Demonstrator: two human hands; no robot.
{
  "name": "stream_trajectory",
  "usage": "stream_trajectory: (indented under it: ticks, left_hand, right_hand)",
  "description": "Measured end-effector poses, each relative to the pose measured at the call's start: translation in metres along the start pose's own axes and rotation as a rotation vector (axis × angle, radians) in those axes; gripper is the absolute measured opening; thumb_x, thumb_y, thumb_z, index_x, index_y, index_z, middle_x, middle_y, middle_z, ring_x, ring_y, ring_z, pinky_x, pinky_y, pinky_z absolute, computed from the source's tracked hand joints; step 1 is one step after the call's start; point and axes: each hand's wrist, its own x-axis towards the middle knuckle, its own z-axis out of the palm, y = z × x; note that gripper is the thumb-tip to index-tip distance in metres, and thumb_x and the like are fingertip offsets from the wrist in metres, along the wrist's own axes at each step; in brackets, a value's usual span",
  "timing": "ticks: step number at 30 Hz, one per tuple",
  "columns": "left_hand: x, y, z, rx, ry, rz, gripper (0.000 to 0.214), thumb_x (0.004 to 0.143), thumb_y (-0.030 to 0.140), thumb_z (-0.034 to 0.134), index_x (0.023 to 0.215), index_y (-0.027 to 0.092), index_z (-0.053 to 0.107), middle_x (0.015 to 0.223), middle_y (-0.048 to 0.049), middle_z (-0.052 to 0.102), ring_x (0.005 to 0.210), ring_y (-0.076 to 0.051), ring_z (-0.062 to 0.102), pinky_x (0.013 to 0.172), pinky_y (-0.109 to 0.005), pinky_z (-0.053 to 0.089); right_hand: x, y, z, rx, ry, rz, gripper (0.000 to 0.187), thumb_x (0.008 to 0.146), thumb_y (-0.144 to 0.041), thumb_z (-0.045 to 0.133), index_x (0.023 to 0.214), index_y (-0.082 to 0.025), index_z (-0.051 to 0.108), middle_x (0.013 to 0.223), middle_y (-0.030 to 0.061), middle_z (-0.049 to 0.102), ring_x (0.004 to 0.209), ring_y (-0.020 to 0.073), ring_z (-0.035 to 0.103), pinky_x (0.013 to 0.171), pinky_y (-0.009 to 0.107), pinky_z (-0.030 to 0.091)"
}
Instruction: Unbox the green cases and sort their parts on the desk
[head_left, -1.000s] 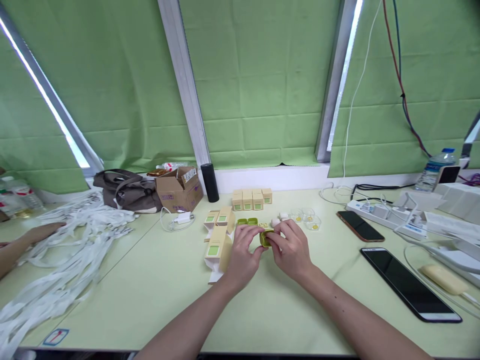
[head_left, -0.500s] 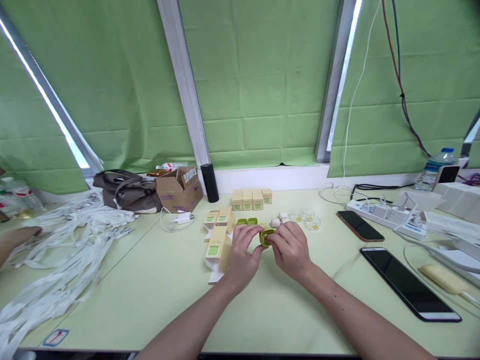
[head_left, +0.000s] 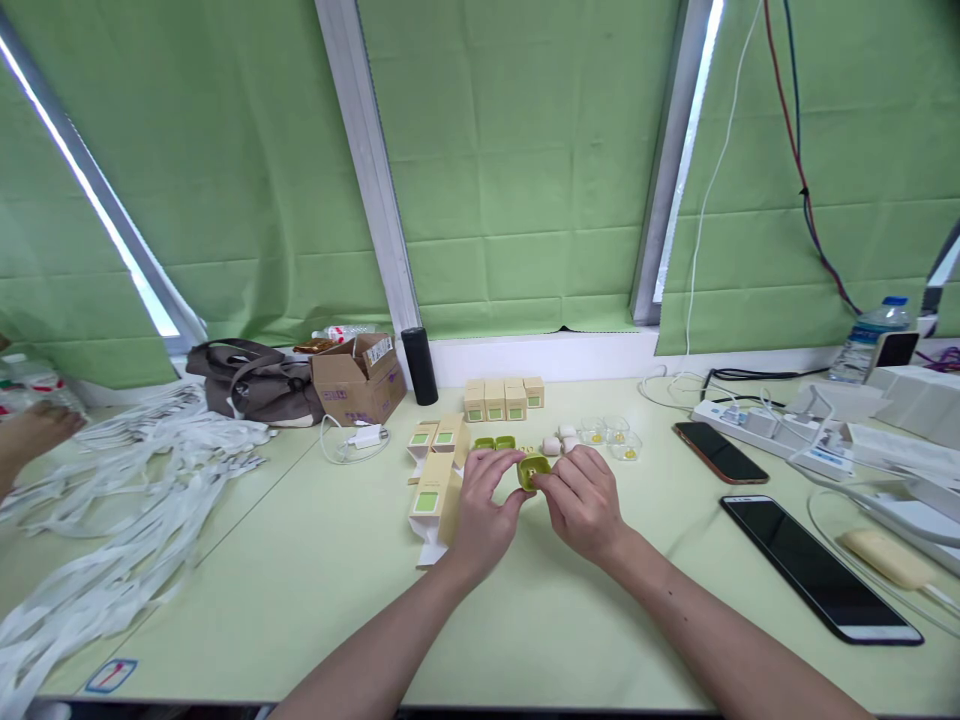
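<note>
Between my two hands is a small green square cup [head_left: 533, 472], its hollow side tilted toward me, with something small at its bottom. My left hand [head_left: 484, 500] pinches its left side between thumb and fingers. My right hand [head_left: 581, 500] is closed at its right edge, thumb and fingertips against the rim. Just behind stand two more green square cups [head_left: 495, 442]. Several small white pieces [head_left: 552, 445] lie beyond my right hand, next to clear plastic cups [head_left: 625, 446] with yellow centres. Left of my left hand lies an open cream carton [head_left: 433, 497] with a green label.
Small closed cartons [head_left: 495, 400] stand in a row at the back. Two phones [head_left: 817, 570], a power strip [head_left: 772, 428] and cables occupy the right. White straps [head_left: 150, 520], a grey bag [head_left: 255, 385] and a brown box [head_left: 358, 385] lie left, near another person's hand [head_left: 37, 432].
The green cup has turned so that more of its inside faces me. My hands have barely shifted. At the far left, the other person's hand has moved up and left.
</note>
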Motion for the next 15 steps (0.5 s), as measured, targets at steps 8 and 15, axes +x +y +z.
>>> stream_trajectory:
  ticks: [8,15]
  left_hand:
    - [0.0010,0.0022,-0.0002,-0.023,0.001,-0.033,0.041,0.085,0.011,0.075,0.121,0.030,0.072,0.116,-0.0057,0.075,0.113,-0.028,0.061,0.098,-0.050,0.055]
    - [0.0034,-0.0006,-0.0019,-0.031,0.016,-0.113,0.039,0.084,0.014,0.079,0.119,0.029,0.074,0.116,-0.0062,0.074,0.114,-0.027,0.061,0.095,-0.046,0.055]
  right_hand:
    - [-0.0038,0.0009,-0.0001,-0.027,-0.034,0.005,0.021,0.096,-0.008,0.056,0.090,-0.023,0.068,0.069,0.0021,0.053,0.070,0.0201,0.043,0.072,0.038,0.036]
    - [-0.0006,-0.0017,-0.0021,-0.031,0.001,-0.021,0.021,0.095,-0.007,0.059,0.087,-0.023,0.068,0.066,0.0008,0.050,0.068,0.0192,0.040,0.071,0.037,0.037]
